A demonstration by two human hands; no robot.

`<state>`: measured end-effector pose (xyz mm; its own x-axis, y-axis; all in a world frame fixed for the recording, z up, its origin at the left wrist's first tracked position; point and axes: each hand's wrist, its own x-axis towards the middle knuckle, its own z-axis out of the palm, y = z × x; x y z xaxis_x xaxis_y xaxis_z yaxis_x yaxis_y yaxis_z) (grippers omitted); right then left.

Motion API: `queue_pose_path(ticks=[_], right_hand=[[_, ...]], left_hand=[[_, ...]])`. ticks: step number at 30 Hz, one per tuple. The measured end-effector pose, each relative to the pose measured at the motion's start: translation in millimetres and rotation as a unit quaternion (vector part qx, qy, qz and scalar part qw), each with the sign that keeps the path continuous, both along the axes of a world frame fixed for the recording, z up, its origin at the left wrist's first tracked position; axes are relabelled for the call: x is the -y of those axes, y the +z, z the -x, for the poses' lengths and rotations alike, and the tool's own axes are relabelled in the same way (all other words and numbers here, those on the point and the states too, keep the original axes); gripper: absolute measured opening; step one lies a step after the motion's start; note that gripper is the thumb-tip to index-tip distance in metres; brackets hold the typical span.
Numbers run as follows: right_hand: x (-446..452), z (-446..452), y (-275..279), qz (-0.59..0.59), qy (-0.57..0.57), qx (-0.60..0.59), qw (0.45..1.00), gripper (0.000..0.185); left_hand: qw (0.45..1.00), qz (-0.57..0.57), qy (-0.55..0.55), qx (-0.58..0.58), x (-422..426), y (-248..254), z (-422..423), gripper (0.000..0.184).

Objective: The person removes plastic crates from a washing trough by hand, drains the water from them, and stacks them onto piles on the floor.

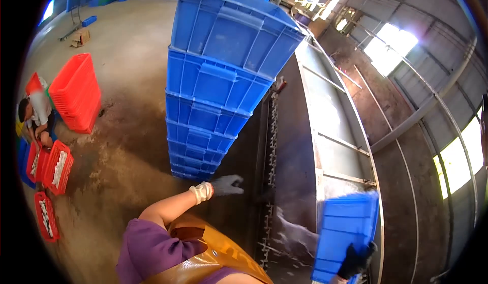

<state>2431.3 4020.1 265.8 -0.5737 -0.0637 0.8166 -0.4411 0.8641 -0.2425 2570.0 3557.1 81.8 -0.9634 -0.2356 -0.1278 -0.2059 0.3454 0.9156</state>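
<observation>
My right hand (356, 261), in a dark glove, grips a blue plastic crate (343, 228) at the lower right. The crate is tilted over the metal trough, and splashing water (297, 233) shows just left of it. My left hand (227, 185), in a grey glove with a pale cuff, hovers beside the foot of a tall stack of blue crates (203, 111). Its fingers are loosely bent and apart, with nothing visible in them. The top crate of the stack (236, 30) faces up.
A long metal trough (330, 116) runs along the right, with a chain-like strip (271, 146) on its near side. To the left, a person (40, 113) sits by red baskets (58, 167) holding white items. Stacked red baskets (79, 93) stand behind. Pipes (437, 101) line the wall.
</observation>
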Motion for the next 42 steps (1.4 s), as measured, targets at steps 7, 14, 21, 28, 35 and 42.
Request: queue_pose_path(ticks=[7, 14, 21, 28, 35, 42], right_hand=[[110, -80, -26, -0.187, 0.018, -0.025, 0.982, 0.055], [99, -138, -47, -0.205, 0.106, -0.006, 0.973, 0.049], [72, -163, -48, -0.113, 0.081, -0.127, 0.982, 0.051], [14, -181, -120, 0.225, -0.137, 0.175, 0.949, 0.065], [109, -148, -123, 0.616, 0.195, 0.186, 0.740, 0.051], [189, -34, 49, 0.386, 0.412, 0.100, 0.819, 0.052]], left_hand=[[0.920, 0.175, -0.059, -0.345, -78, 112, 37, 0.095], [0.914, -0.014, -0.082, -0.398, -125, 41, 51, 0.088], [0.895, -0.060, -0.095, -0.431, -130, 61, 33, 0.086], [0.853, 0.018, -0.104, -0.511, -107, 155, 14, 0.077], [0.766, 0.172, -0.137, -0.605, -81, 239, 8, 0.075], [0.643, 0.289, 0.098, -0.702, 1, 359, -32, 0.068]])
